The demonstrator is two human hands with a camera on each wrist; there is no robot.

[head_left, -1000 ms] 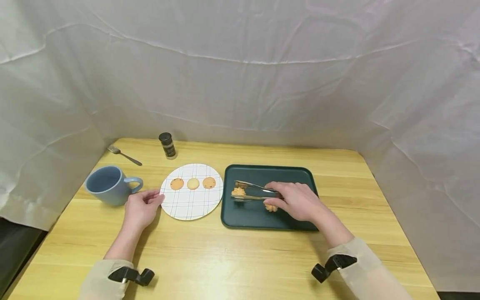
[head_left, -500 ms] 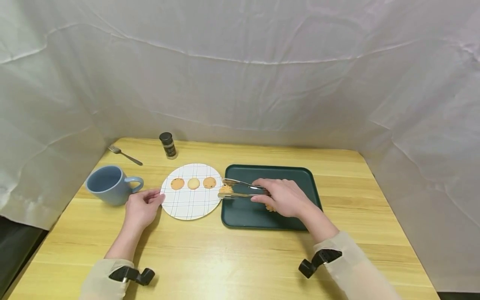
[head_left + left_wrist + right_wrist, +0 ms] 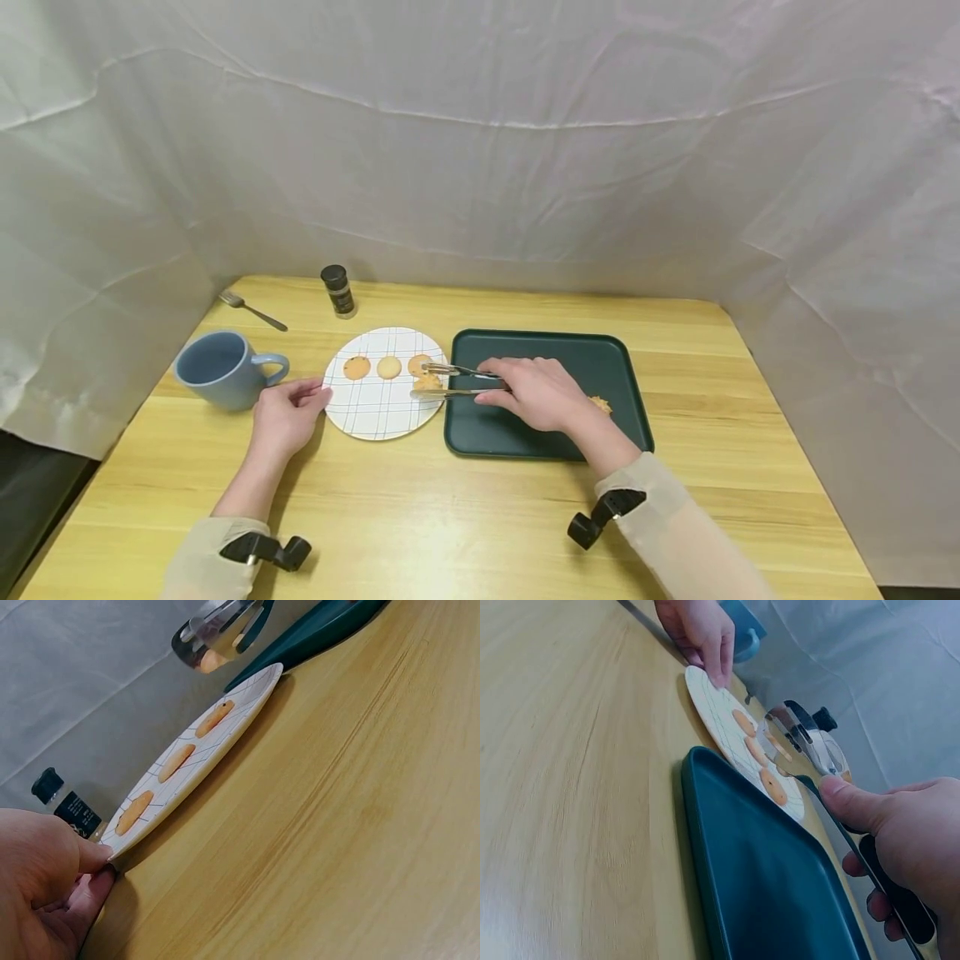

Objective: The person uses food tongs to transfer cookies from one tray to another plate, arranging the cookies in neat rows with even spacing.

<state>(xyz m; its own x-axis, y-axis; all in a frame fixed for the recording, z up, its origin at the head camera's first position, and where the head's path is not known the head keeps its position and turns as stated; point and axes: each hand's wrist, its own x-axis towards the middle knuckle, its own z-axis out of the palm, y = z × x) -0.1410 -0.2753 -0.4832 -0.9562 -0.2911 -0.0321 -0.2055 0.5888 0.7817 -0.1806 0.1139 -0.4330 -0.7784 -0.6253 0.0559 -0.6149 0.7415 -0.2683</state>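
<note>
Plating a ruffled golden cookie (image 3: 428,382) seems underway, right hand (image 3: 536,393) pinching silvery metal tongs (image 3: 459,392) above the round white checked plate (image 3: 375,418) near its right edge, left hand (image 3: 288,412) pinching its left; gentle lowering seems called for.

High head view, forward and down over the table (image 3: 450,533); low, close wrist views, plate (image 3: 371,417) in both.

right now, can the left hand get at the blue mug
Probably yes: the blue mug stands close beside the left hand, with nothing seen between, though that hand would first have to release the plate it pinches.
</note>
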